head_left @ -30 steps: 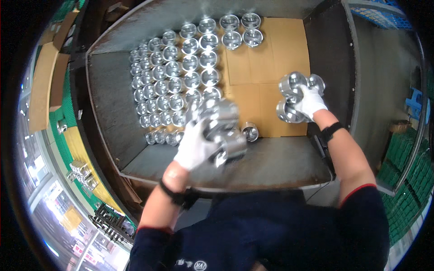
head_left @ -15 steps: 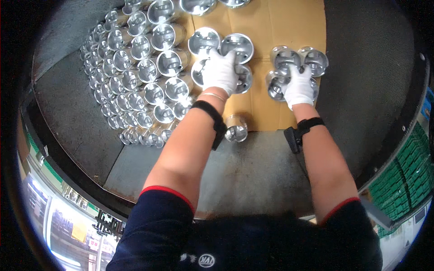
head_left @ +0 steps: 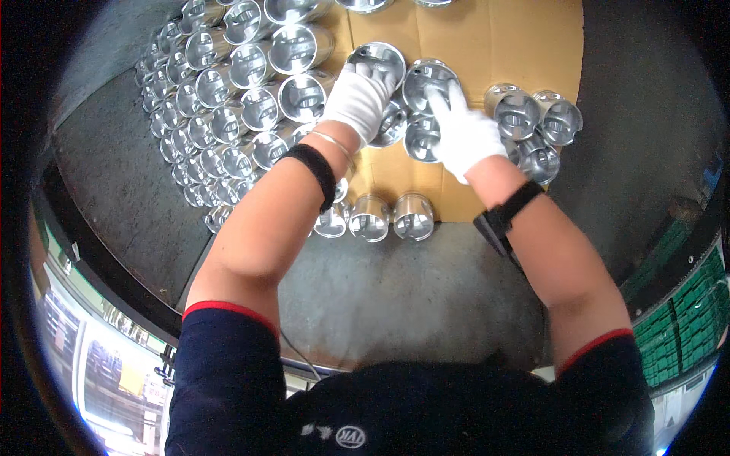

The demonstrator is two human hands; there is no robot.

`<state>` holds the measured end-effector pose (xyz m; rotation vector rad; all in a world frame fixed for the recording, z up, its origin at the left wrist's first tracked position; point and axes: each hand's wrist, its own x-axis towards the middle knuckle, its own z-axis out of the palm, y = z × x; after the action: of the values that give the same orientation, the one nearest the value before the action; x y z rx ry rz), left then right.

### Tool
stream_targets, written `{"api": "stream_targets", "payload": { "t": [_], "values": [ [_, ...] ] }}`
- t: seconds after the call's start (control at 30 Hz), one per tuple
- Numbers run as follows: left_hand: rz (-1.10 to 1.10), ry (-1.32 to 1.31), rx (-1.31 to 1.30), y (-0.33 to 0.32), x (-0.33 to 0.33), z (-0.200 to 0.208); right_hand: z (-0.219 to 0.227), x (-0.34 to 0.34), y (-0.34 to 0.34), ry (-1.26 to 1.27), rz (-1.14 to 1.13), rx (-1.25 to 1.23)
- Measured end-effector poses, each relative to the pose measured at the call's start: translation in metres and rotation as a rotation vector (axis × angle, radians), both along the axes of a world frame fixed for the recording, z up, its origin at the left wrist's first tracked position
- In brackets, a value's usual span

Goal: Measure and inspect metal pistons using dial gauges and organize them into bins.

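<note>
Shiny metal pistons stand with their hollow ends up on a brown cardboard sheet. My white-gloved left hand curls its fingers over the rim of one piston, closed on it. My white-gloved right hand, slightly blurred, has two fingers hooked into the opening of the neighbouring piston; its thumb is hidden. Between my hands sit two further pistons, one beside the left palm and another by the right fingers.
Dense rows of pistons fill the left side. A small cluster of pistons stands to the right, partly behind my right wrist. Nearer me, several pistons line the cardboard's edge. Dark curved walls surround the sheet; green crates lie outside at right.
My right hand has left the right-hand cluster and moved left to a piston in the middle group. My left hand stays at that group. The whole view has shifted slightly.
</note>
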<state>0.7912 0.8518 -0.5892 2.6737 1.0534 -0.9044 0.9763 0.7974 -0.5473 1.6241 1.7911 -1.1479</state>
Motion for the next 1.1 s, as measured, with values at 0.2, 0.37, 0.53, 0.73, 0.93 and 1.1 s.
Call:
{"api": "stream_targets", "payload": {
  "t": [0.2, 0.37, 0.53, 0.73, 0.93, 1.1],
  "values": [
    [0.084, 0.107, -0.088, 0.004, 0.015, 0.009, -0.034, -0.001, 0.002, 0.028, 0.009, 0.093],
    [0.098, 0.039, -0.018, 0.017, 0.014, 0.02, -0.04, 0.005, 0.011, 0.093, -0.017, 0.172],
    [0.117, -0.047, 0.145, 0.039, 0.006, 0.018, -0.034, 0.006, 0.051, 0.076, 0.002, 0.258],
    [0.184, -0.234, 0.136, 0.039, 0.001, -0.004, -0.052, 0.003, 0.065, 0.026, 0.01, 0.327],
    [0.127, -0.269, 0.236, 0.038, 0.001, -0.003, -0.05, 0.0, 0.074, 0.015, -0.067, 0.311],
    [0.34, -0.401, 0.005, -0.007, 0.013, 0.02, -0.053, 0.016, 0.068, 0.003, -0.121, 0.301]
  ]
}}
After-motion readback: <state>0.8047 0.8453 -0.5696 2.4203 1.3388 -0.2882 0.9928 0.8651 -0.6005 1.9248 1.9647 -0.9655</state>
